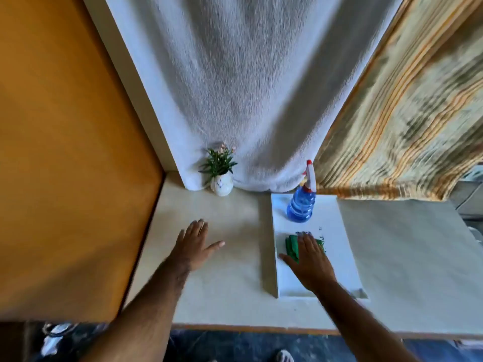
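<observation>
A white rectangular board [342, 231] lies on the pale counter [224, 283], right of the middle. On it lies a folded green cloth [292, 246], and my right hand [309, 259] presses flat on that cloth with straight fingers. Small dark green specks [322, 235] dot the board just beyond the cloth. A blue spray bottle [300, 205] with a red and white trigger head stands at the board's far end. My left hand [194, 246] rests flat on the bare counter to the left, fingers spread, holding nothing.
A small white vase with a green plant [220, 173] stands at the back by a white curtain [235, 87]. A striped patterned curtain [407, 126] hangs at the right. An orange wall panel [65, 152] bounds the left. The counter's front edge [261, 327] is near me.
</observation>
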### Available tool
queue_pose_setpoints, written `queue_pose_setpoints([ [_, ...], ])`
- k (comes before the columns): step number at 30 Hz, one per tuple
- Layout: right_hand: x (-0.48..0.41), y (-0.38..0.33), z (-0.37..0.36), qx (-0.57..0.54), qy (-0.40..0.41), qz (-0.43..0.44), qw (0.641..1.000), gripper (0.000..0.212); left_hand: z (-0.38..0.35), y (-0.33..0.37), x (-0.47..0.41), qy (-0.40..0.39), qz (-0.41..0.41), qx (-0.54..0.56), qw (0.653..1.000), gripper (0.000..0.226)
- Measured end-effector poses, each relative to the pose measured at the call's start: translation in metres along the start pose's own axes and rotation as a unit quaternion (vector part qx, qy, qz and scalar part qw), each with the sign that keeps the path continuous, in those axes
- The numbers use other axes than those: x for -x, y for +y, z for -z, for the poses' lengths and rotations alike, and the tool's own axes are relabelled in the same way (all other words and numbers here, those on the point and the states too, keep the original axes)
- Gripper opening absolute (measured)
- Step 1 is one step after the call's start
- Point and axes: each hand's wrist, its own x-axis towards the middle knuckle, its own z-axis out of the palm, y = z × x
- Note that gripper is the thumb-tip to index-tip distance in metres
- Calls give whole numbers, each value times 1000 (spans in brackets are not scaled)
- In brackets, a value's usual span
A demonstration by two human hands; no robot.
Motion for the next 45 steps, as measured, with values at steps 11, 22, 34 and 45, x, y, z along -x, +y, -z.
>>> queue_pose_setpoints([
  [11,31,12,-58,41,-24,-5,999,109,-75,-23,11,-68,22,-70,995,137],
  [22,-109,-1,75,-313,213,-54,924,109,-81,-29,-1,-106,-1,-64,992,127],
  [34,-154,3,72,-477,165,27,863,59,-94,-37,-4,-61,-14,-65,996,123],
  [45,-154,-48,96,-478,183,47,858,17,-113,-49,-8,33,-35,-52,998,113],
])
